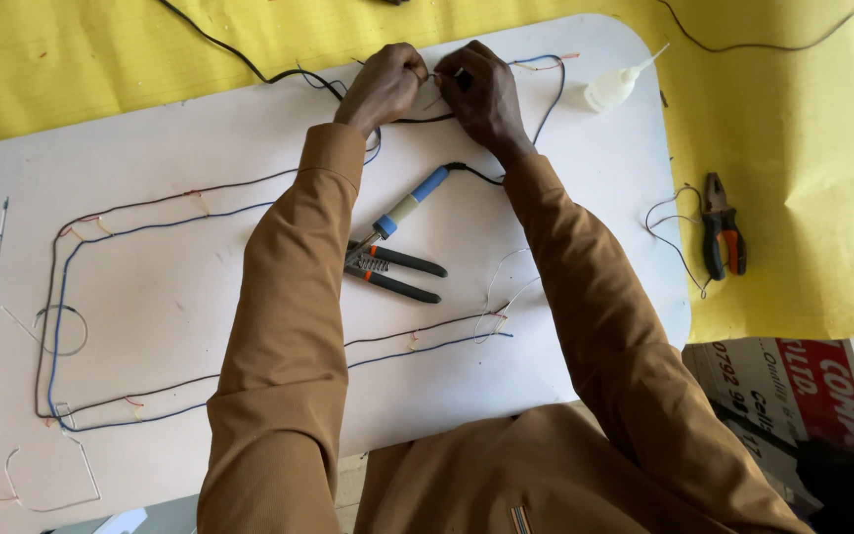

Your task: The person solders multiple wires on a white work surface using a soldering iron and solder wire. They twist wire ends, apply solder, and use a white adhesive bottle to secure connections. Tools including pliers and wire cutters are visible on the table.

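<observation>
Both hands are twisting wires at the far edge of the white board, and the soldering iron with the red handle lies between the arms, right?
Not quite. The soldering iron has a blue and cream handle, not red. The rest holds: the head view shows the left hand and right hand pinching wires at the far edge of the white board, the iron between the arms.

Matt white board (200,119); crinkled yellow paper (803,148); plastic-coated wires (150,213); rubber-handled pliers (722,237)

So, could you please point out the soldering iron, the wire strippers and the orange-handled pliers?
soldering iron (409,208): head view, on its cream and blue handle.
wire strippers (399,273): head view, on the dark handles.
orange-handled pliers (723,235): head view, on the handles.
</observation>
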